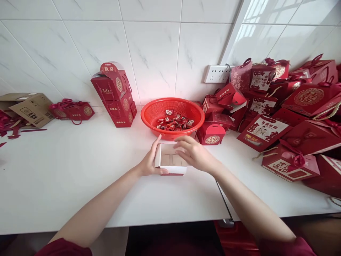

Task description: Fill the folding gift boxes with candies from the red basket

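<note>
An open gift box (pixel 172 161) with a white inside and a red outer edge stands on the table in front of me, its top facing up. My left hand (pixel 149 160) grips the box's left side, thumb along the near edge and fingers up the far left. Over the box's right side is my right hand (pixel 195 153), fingers bent and a little apart, with nothing visible in them. It hides the box's right wall. Just behind the box, a red plastic basket (pixel 149 115) holds several small wrapped candies (pixel 177 122).
Red gift boxes (pixel 118 94) are stacked at the back left. Many more red gift boxes (pixel 266 131) are piled on the right. A cardboard box (pixel 32 110) and a ribboned red box (pixel 77 111) lie far left. A power strip (pixel 217 74) is on the tiled wall.
</note>
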Tool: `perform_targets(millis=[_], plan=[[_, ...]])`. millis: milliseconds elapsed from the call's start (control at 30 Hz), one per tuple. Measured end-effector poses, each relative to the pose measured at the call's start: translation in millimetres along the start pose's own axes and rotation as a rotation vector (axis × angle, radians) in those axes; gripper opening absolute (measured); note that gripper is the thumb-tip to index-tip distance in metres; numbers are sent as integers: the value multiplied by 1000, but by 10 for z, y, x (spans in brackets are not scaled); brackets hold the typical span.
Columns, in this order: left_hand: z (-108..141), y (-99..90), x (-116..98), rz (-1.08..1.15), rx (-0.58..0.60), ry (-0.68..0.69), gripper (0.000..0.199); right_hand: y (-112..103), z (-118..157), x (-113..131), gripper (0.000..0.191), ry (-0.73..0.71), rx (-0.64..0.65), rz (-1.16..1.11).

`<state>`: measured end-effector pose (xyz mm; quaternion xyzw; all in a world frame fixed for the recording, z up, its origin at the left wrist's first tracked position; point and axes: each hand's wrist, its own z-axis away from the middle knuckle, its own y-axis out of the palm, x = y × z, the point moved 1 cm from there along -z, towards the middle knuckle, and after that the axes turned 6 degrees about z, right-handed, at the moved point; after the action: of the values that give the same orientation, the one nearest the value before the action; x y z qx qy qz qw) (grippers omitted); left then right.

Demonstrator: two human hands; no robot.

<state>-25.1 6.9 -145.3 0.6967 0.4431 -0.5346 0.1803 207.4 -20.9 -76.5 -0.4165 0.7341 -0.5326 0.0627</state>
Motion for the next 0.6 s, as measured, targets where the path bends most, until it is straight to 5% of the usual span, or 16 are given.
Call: perform_targets(millis=[100,200,433,600], plan=[[27,11,-54,-115,50,18,121,-60,-234,-38,21,186,179,244],[40,34,-97,-209,79,35,101,-23,-411,-66,28,200,329,346],[59,76,-102,-269,53,5,81,73,-420,1,33,204,294,461],[75,48,-97,-287,114,58,93,-223,-583,-60,30,239,266,432]])
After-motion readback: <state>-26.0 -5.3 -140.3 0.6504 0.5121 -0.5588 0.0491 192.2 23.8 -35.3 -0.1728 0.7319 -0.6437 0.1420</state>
